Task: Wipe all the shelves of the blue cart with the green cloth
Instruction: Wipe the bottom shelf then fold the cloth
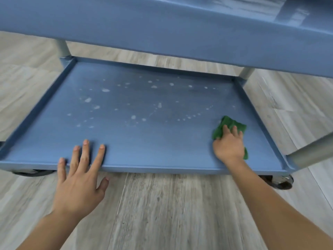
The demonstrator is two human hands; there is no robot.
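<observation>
The blue cart's bottom shelf point(126, 141) fills the middle of the view, with white spots and smears across its middle and back. My right hand point(228, 145) presses the green cloth point(228, 124) flat onto the shelf near its front right corner, fingers fairly straight on top of the cloth. My left hand point(79, 179) rests with spread, straight fingers over the shelf's front rim at the left and holds nothing. The shelf above point(162, 27) spans the top of the view, its surface streaked at the top right.
Grey posts point(63, 47) point(246, 73) stand at the shelf's back corners and another post point(310, 154) at the front right. Black casters point(281, 183) point(30, 173) sit under the front corners. Pale wood-look floor point(162, 213) surrounds the cart.
</observation>
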